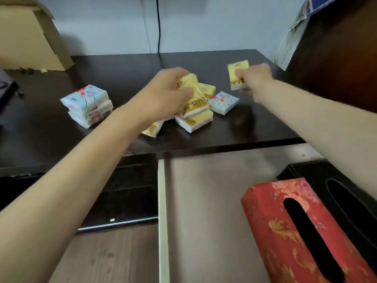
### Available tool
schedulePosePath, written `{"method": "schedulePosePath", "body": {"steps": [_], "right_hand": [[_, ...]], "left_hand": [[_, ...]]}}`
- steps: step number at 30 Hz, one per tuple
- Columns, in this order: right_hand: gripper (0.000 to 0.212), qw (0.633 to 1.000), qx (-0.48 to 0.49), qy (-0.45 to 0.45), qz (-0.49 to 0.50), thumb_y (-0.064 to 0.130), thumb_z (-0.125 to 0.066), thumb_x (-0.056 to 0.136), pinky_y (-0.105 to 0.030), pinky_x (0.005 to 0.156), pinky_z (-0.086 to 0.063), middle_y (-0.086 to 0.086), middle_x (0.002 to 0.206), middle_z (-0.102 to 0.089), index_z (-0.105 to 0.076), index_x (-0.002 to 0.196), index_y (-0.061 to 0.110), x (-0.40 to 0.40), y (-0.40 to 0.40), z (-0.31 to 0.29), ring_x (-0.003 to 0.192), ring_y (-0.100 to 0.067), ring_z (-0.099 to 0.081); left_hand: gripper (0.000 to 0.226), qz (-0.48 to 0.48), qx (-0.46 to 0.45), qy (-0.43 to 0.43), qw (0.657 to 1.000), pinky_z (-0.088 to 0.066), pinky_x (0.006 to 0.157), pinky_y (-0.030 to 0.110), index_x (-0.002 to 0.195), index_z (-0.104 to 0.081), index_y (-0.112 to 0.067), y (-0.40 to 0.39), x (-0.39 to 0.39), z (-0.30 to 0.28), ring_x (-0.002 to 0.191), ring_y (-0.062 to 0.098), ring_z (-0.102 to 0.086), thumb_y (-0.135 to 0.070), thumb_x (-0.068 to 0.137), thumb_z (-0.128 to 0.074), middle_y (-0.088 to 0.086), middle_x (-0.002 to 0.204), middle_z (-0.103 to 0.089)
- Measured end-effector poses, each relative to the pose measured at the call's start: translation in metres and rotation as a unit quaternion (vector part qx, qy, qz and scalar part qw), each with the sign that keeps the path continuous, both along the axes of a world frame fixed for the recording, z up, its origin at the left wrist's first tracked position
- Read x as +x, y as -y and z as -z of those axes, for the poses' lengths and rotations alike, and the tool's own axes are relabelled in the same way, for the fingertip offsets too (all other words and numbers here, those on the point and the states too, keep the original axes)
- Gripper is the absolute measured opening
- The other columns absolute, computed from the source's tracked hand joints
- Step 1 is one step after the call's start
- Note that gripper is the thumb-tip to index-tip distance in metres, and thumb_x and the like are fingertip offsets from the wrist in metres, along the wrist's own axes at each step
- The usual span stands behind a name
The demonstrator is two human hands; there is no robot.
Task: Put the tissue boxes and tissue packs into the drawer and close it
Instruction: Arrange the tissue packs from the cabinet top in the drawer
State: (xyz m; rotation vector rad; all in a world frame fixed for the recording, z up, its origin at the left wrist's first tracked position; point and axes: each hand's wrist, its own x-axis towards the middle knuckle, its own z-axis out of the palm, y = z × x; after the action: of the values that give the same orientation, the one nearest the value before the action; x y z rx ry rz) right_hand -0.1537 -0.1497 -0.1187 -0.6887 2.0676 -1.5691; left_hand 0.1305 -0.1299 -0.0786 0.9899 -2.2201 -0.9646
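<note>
The drawer (204, 201) stands pulled open below the dark tabletop (126, 74). Inside it, at the right, lie a red patterned tissue box (271, 231) and a black tissue box (350, 201) side by side. On the tabletop sits a heap of yellow tissue packs (195, 121). My left hand (163, 94) grips the top yellow pack (191, 84) of that heap. My right hand (255, 78) holds another yellow pack (237, 75) raised above the table. A single blue pack (223, 103) lies beside the heap. A stack of blue packs (87, 105) stands at the left.
A cardboard box (28, 37) sits at the back left. A black cable (158, 23) runs down the wall. A dark wooden cabinet (336, 58) rises at the right, with cloth hanging over it. A dark object (6, 92) lies at the far left edge. Wood floor (106, 258) shows below.
</note>
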Motion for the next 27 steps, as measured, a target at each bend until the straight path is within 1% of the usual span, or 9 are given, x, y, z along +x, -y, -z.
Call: {"method": "schedulePosePath", "body": {"steps": [3,6,8,10,13,17,22,24,27], "right_hand": [[0.047,0.996,-0.079,-0.007,-0.032,0.013,-0.064,0.089,-0.032,0.058,-0.062,0.0,0.127,-0.059,-0.048,0.131,0.026,0.017,-0.046,-0.017,0.096,-0.021,-0.07],[0.033,0.993,-0.091,-0.031,-0.068,0.018,-0.063,0.088,-0.026,0.047,-0.053,0.0,0.117,-0.064,-0.055,0.117,0.031,0.039,-0.098,-0.024,0.085,-0.018,-0.069],[0.027,0.991,-0.091,-0.034,-0.086,0.021,-0.067,0.089,-0.024,0.044,-0.048,-0.004,0.112,-0.067,-0.057,0.114,0.029,0.053,-0.126,-0.021,0.08,-0.017,-0.068],[0.028,0.991,-0.085,-0.023,-0.101,0.024,-0.071,0.089,-0.025,0.046,-0.05,-0.004,0.105,-0.071,-0.059,0.113,0.027,0.067,-0.151,-0.016,0.077,-0.015,-0.069],[0.029,0.988,-0.041,-0.02,-0.147,0.025,-0.077,0.088,-0.025,0.049,-0.056,0.0,0.097,-0.075,-0.062,0.113,0.025,0.086,-0.185,-0.006,0.068,-0.006,-0.073],[0.032,0.98,0.013,-0.042,-0.193,0.023,-0.081,0.087,-0.025,0.055,-0.055,-0.002,0.102,-0.075,-0.064,0.113,0.023,0.105,-0.217,0.01,0.08,-0.012,-0.073],[0.032,0.966,0.05,-0.072,-0.245,0.027,-0.084,0.083,-0.023,0.063,-0.054,-0.002,0.094,-0.077,-0.064,0.107,0.023,0.12,-0.24,0.03,0.084,-0.012,-0.076],[0.029,0.957,0.077,-0.124,-0.25,0.032,-0.083,0.081,-0.032,0.072,-0.053,0.0,0.092,-0.076,-0.063,0.103,0.027,0.123,-0.244,0.037,0.088,-0.014,-0.073],[0.024,0.927,0.12,-0.241,-0.26,0.038,-0.079,0.084,-0.032,0.065,-0.043,0.007,0.082,-0.072,-0.06,0.096,0.031,0.125,-0.249,0.044,0.082,-0.009,-0.066]], "left_hand": [[0.031,0.008,0.005,-0.037,0.999,-0.055,0.081,0.033,0.128,-0.058,-0.024,-0.028,0.003,0.009,0.092,0.011,-0.066,-0.015,0.098,-0.056,-0.001,0.106,-0.068],[0.027,0.019,0.035,-0.054,0.998,-0.056,0.056,0.024,0.12,-0.059,-0.027,-0.056,0.01,0.014,0.071,-0.001,-0.066,-0.012,0.097,-0.056,0.001,0.099,-0.068],[0.027,0.037,0.072,-0.024,0.996,-0.059,0.062,0.028,0.115,-0.056,-0.032,-0.075,0.015,0.018,0.077,0.006,-0.068,-0.012,0.097,-0.057,0.0,0.1,-0.066],[0.027,0.07,0.095,0.03,0.993,-0.057,0.07,0.03,0.113,-0.059,-0.032,-0.091,0.02,0.025,0.086,0.015,-0.066,-0.011,0.096,-0.057,-0.001,0.103,-0.065],[0.03,0.104,0.103,0.116,0.982,-0.055,0.071,0.026,0.124,-0.061,-0.023,-0.109,0.023,0.04,0.089,0.012,-0.065,-0.01,0.097,-0.055,0.0,0.109,-0.066],[0.033,0.101,0.109,0.169,0.974,-0.056,0.077,0.035,0.131,-0.058,-0.02,-0.122,0.027,0.057,0.096,0.017,-0.067,-0.01,0.099,-0.054,0.004,0.115,-0.065],[0.035,0.086,0.123,0.203,0.968,-0.054,0.066,0.029,0.131,-0.056,-0.017,-0.133,0.029,0.073,0.099,0.022,-0.066,-0.007,0.099,-0.049,0.009,0.116,-0.063],[0.038,0.071,0.135,0.217,0.964,-0.056,0.073,0.035,0.13,-0.059,-0.014,-0.135,0.028,0.082,0.103,0.026,-0.065,-0.003,0.097,-0.042,0.012,0.118,-0.063],[0.041,0.058,0.128,0.235,0.962,-0.05,0.079,0.029,0.13,-0.061,-0.008,-0.137,0.027,0.098,0.113,0.026,-0.06,0.0,0.096,-0.039,0.013,0.127,-0.062]]}}
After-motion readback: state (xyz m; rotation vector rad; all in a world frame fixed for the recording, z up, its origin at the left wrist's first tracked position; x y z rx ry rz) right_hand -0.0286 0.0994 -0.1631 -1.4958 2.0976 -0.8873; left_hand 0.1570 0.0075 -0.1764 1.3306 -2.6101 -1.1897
